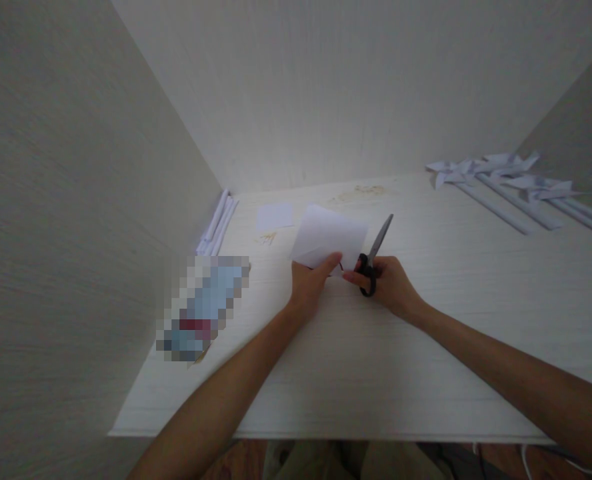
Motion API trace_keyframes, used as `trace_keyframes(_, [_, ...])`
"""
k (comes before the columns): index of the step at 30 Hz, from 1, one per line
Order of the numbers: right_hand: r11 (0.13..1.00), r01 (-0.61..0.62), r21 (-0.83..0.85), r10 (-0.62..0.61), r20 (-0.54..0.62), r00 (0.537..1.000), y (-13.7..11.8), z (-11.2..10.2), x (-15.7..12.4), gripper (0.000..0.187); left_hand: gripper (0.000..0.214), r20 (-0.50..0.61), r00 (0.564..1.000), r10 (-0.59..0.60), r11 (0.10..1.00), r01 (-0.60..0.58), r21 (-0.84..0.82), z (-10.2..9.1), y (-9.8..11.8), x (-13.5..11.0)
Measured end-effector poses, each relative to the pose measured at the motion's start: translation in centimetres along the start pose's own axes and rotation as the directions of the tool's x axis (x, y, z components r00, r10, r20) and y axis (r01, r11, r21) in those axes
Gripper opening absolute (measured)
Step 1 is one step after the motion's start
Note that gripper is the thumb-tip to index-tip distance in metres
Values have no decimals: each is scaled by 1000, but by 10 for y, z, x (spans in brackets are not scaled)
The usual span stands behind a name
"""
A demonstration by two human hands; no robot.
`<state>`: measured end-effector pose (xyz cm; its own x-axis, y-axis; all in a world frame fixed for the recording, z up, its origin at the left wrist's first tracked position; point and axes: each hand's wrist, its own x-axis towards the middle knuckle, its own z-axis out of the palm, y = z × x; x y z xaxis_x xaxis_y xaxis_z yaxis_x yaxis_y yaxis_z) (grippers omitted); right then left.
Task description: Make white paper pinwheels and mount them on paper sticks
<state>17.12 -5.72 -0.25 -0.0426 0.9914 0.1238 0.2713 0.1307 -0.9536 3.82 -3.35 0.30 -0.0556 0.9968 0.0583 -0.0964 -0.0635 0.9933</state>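
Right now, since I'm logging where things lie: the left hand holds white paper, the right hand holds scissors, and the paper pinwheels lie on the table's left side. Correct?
Not quite: the head view shows the paper pinwheels on the right side of the table, not the left. The left hand does hold white paper, and the right hand holds scissors.

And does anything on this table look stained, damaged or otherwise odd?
Yes: a blotchy tan patch on the white tabletop, near the back wall and beyond the scissors in the right hand. It breaks up the otherwise pale surface. I can't tell whether it's a stain, wear or loose bits.
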Motion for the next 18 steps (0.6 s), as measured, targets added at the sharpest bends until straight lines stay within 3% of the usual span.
trace_keyframes(4, [1000, -7, 22, 7, -1, 1000, 0, 0, 0, 30, 21, 106, 994, 16, 999, -21, 45, 0, 1, -2])
trace_keyframes(7, [999, -31, 33, 31, 3, 1000, 0, -1, 1, 29, 17, 113, 993, 18, 997, -25, 69, 0, 2, -1])
trace_keyframes(10, [996, -62, 58, 59, 47, 997, 0, -4, 5, 27, 15, 65, 998, -15, 999, 12, 47, -1, 0, 4])
trace_keyframes(15, [965, -192, 178, 152, 214, 965, -2, -8, 8, 27, 17, -88, 995, -36, 993, 26, -117, -10, -3, 16])
trace_keyframes(18, [968, -227, 110, 182, 318, 931, -5, -9, 4, 29, 19, -157, 986, -63, 979, 30, -204, -14, -3, 22])
